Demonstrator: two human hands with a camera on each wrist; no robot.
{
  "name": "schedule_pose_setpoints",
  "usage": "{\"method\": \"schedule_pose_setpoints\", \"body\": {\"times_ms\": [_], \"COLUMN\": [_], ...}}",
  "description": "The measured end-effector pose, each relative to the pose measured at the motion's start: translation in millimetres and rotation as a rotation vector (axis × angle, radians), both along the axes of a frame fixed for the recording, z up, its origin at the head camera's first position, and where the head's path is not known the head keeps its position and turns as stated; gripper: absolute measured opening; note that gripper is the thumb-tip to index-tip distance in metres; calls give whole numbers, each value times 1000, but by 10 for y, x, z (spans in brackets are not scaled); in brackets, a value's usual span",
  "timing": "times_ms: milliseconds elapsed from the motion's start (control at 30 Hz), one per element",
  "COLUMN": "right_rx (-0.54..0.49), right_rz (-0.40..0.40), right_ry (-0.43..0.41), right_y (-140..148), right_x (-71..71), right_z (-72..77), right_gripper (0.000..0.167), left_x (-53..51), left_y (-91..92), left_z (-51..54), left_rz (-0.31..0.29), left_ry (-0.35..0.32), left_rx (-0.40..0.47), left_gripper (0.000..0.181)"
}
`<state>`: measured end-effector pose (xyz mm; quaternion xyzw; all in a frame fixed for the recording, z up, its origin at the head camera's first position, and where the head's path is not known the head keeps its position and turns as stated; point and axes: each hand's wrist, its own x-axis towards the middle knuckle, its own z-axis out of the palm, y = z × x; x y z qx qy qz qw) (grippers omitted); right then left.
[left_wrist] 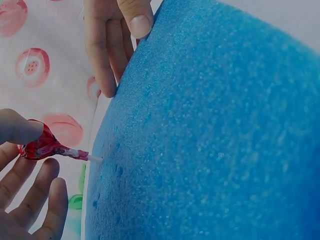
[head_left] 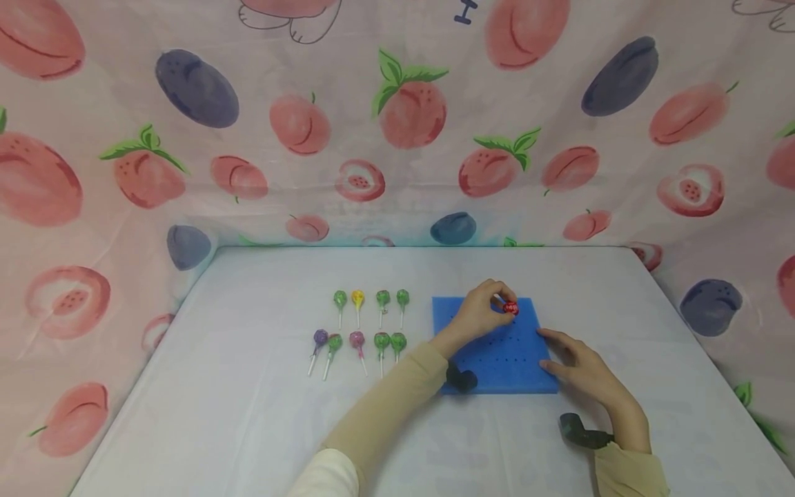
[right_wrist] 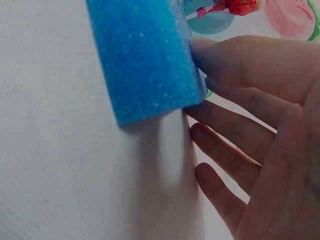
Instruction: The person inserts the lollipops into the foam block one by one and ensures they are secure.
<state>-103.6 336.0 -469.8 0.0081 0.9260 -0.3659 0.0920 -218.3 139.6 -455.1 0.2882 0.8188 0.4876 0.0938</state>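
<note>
A red-wrapped lollipop [head_left: 511,308] is pinched between the thumb and fingers of my left hand [head_left: 481,312], over the far right part of a blue foam block [head_left: 497,378] with rows of small holes. In the left wrist view the lollipop [left_wrist: 44,145] has its white stick tip at the foam surface; whether it is inside a hole I cannot tell. My right hand [head_left: 580,369] rests its thumb and fingertips against the block's right edge. The right wrist view shows those fingers relaxed beside the foam [right_wrist: 145,60].
Left of the block, several wrapped lollipops lie in two rows, among them a yellow one [head_left: 357,297], a purple one [head_left: 320,337] and a pink one [head_left: 357,339]. A white cloth [head_left: 248,414] covers the table, with a fruit-print curtain [head_left: 410,193] behind.
</note>
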Motion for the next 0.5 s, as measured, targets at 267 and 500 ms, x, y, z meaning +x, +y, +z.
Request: {"method": "schedule_pose_setpoints", "body": {"times_ms": [267,500], "right_rx": [-1,3], "right_rz": [0,5], "right_ry": [-12,-11], "right_y": [-8,0], "right_x": [-4,-15], "right_z": [-2,-11], "right_gripper": [67,68], "left_x": [33,51], "left_y": [-42,-115], "left_z": [37,96], "left_rz": [-10,-11], "left_ry": [-5,-4], "left_rx": [11,13], "left_gripper": [26,31]}}
